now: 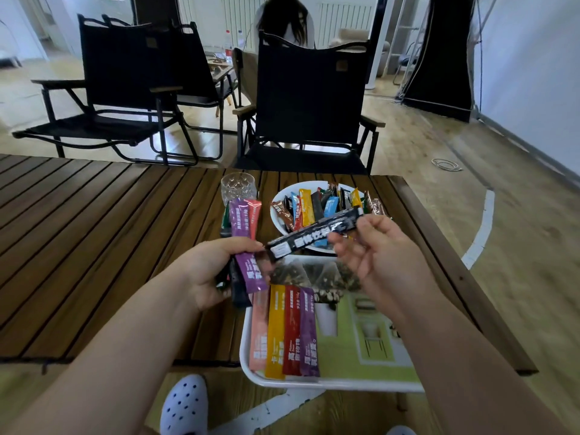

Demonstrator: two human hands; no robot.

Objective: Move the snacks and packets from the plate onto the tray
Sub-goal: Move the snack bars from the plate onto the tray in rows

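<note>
Found left hand [210, 271] curled round a fan of stick packets [242, 221] (purple and pink in front, a green and a dark one partly hidden behind), held upright over the table just left of the tray's far corner. Found right hand [381, 255] pinching a black stick packet [314, 237] by its far half between thumb and fingertips. Noted this packet in the air, slanted, over the gap between plate and tray, its near end just beside the left thumb; cannot tell whether touching.

Recorded white plate [275, 216] near the table's far edge, loaded with many short packets in blue, yellow, brown, black and orange, some hanging over the right rim. Recorded white-rimmed tray [329, 384] nearer the person, overhanging the near table edge, with a green printed floor. Logged on it four stick packets [284, 331] side by side along its left side: pink, yellow, red, purple, lying lengthwise. Logged clear pouches [314, 274] of dark mix across its far end, partly hidden by the hands.

Noted cut-glass tumbler [238, 187] left of the plate, behind the fanned packets. Slatted wooden table [94, 246] beneath all. Black folding chairs [310, 105] beyond, a person [285, 23] behind the nearest. White perforated shoe [185, 406] on the floor below.
</note>
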